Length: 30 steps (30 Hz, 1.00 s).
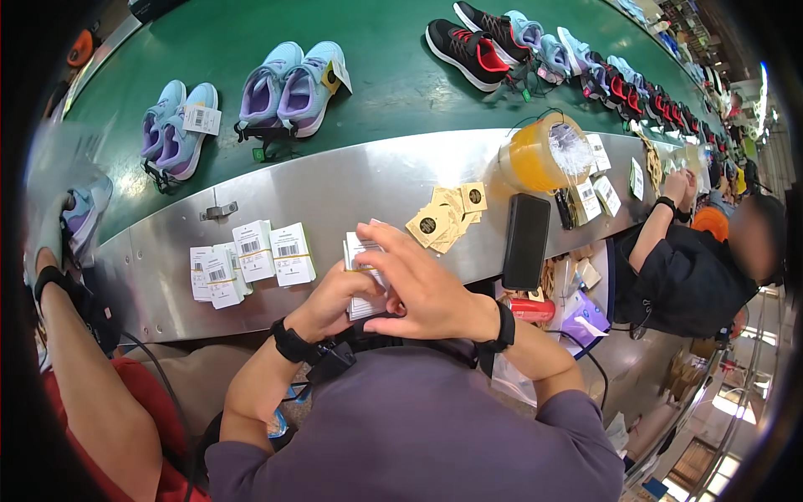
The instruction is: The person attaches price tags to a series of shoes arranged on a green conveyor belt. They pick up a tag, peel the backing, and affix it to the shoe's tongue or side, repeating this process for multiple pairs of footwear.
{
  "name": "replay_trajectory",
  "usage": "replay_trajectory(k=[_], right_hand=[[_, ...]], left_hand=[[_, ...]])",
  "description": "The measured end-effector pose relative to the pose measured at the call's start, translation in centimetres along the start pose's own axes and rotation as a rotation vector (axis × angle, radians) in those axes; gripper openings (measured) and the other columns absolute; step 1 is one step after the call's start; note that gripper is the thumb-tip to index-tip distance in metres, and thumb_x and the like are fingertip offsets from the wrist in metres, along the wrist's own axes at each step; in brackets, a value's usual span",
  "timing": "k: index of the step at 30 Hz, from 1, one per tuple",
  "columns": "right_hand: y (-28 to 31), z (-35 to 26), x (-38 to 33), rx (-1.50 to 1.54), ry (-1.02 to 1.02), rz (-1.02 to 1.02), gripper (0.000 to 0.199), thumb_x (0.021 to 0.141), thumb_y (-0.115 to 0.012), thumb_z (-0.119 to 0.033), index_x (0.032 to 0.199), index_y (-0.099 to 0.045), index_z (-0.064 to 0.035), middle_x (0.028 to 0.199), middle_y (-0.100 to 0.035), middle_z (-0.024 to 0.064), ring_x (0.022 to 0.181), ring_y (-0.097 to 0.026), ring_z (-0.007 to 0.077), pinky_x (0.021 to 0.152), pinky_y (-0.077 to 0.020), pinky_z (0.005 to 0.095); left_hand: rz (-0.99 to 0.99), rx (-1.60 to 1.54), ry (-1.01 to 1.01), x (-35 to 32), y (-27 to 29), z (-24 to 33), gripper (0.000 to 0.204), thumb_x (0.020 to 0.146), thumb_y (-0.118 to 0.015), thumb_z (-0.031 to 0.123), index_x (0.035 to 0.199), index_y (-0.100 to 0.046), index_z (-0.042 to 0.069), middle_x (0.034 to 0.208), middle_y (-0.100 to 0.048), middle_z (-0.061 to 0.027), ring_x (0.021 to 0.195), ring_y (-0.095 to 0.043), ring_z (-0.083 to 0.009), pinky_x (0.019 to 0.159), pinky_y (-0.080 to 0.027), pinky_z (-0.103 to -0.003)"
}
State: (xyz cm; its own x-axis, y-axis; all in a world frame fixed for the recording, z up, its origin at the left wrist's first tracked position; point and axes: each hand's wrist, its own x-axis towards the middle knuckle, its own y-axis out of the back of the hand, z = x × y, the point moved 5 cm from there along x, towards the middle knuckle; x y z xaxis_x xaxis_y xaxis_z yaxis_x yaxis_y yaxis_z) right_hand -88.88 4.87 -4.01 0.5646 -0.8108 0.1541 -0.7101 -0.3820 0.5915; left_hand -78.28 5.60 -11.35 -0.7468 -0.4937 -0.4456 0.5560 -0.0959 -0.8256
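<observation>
White tag stack (360, 306) between hands, by metal ledge (335, 188); left hand (333, 294) grips side, seemingly for steadiness, underside fingers hidden, cannot tell; right hand (433, 293) spreads fingers over top, perhaps keeping tags aligned

Across the middle of the frame we see a tabletop (376, 176) of bare metal, smooth and glossy enough to throw back glare, with a small metal latch (219, 212) at its left. Along the top, the green belt (376, 67) looks smooth, with a soft sheen. At centre, we find the stack of tags (365, 309) to be white paper or thin card; the label bundles (253, 251) left of centre look the same. Right of centre, we note matt tan cards (452, 217), a shiny, translucent yellow plastic tub (531, 159) and a smooth, dark slab (527, 243). At the bottom, the purple shirt (435, 418) is matt cloth.
</observation>
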Motion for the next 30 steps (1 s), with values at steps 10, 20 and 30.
replay_trajectory(k=[10,20,30], right_hand=[[-0.5,0.3,0.2,-0.187,-0.006,0.010,0.082,0.052,-0.084,-0.019,0.122,-0.045,-0.0015,0.123,-0.049,0.0189,0.112,-0.050,0.0359,0.097,-0.0409,0.0457],[0.6,3.4,2.4,-0.389,-0.031,0.003,0.067,0.057,-0.079,-0.023,0.114,-0.051,-0.0045,0.106,-0.058,0.0136,0.096,-0.058,0.0336,0.081,-0.0466,0.0421],[0.4,6.3,6.1,-0.472,0.100,-0.024,0.034,0.068,-0.072,-0.017,0.097,-0.057,-0.0095,0.103,-0.055,0.0108,0.097,-0.054,0.0297,0.080,-0.0438,0.0394]], left_hand=[[0.057,-0.015,0.010,0.2,0.8,-0.8,0.035,0.075,-0.052,-0.005,0.110,-0.051,0.000,0.098,-0.058,-0.0078,0.086,-0.060,-0.0162,0.071,-0.050,-0.029],[0.285,0.483,-0.400,-1.5,2.7,1.6,0.045,0.085,-0.061,0.007,0.126,-0.044,-0.003,0.110,-0.055,-0.0085,0.100,-0.054,-0.0120,0.082,-0.048,-0.026],[0.695,0.640,-0.731,-7.7,7.2,5.7,0.013,0.091,-0.055,0.004,0.102,-0.057,-0.003,0.088,-0.063,-0.0075,0.076,-0.061,-0.0109,0.073,-0.050,-0.024]])
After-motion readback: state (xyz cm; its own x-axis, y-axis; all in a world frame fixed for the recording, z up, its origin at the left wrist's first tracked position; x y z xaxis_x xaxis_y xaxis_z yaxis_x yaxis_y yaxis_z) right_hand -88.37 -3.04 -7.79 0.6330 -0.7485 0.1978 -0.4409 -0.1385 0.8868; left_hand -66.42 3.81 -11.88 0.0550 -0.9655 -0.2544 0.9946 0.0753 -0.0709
